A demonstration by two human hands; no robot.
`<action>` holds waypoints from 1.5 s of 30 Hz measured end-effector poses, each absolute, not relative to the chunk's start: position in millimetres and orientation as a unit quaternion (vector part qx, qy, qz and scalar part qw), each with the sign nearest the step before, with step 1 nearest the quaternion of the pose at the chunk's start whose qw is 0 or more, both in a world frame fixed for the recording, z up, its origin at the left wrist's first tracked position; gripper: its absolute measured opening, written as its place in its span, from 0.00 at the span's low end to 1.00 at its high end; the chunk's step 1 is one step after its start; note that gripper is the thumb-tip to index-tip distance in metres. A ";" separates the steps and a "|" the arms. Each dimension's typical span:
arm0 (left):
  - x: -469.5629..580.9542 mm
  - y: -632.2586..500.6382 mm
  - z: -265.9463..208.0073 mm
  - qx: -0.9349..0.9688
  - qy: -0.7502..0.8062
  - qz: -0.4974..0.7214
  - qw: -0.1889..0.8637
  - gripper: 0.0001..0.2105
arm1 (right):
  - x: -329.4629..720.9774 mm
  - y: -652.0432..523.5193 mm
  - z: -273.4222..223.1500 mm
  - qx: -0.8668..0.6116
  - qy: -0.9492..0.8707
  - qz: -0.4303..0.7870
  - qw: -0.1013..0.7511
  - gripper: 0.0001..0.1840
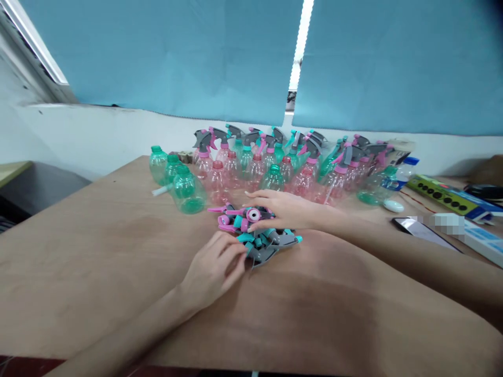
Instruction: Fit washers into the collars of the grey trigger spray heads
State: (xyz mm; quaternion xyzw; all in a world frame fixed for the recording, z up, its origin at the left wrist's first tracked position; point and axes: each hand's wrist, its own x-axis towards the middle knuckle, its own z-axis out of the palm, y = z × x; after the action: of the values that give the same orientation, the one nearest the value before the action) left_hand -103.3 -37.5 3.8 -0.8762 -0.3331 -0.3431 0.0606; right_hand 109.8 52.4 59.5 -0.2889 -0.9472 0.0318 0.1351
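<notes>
A pile of loose trigger spray heads point(271, 238), grey with pink or teal parts, lies on the wooden table between my hands. My left hand point(215, 267) is at the pile's near left side, its fingers curled and the tips closed at the edge of a grey and teal trigger spray head point(262, 255). Over the far right side of the pile reaches my right hand point(288, 209), thumb and fingers apart. A pink-collared spray head point(253, 214) shows between them, and the thumb touches the pile. The right fingers partly cover the heads beneath.
Behind the pile stand several pink bottles point(217, 183) and green bottles point(187, 191), many at the back fitted with spray heads point(312, 146). A clear tube point(162, 190) lies at left. On the right are a white mouse-like object point(393, 206), a phone point(424, 233) and boxes point(444, 196).
</notes>
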 end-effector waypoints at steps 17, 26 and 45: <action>-129.6 8.7 -12.1 -0.796 -0.551 -0.250 -0.029 0.14 | 81.2 38.2 14.4 -0.332 -0.925 0.111 0.150 0.43; -150.6 -20.9 -12.2 -0.794 -0.553 -0.252 -0.027 0.18 | 110.5 22.7 23.9 -0.351 -0.920 0.104 0.143 0.49; -145.0 -9.8 -8.1 -0.851 -0.473 -0.211 0.089 0.15 | 150.7 2.2 1.1 -0.368 -0.906 0.082 0.195 0.39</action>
State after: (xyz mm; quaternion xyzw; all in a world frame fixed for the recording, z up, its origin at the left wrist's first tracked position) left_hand -145.0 -9.8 -8.1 -0.8508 -0.4729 -0.2111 0.0888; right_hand 150.7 2.2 1.1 -0.3678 -0.9055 0.0816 0.1952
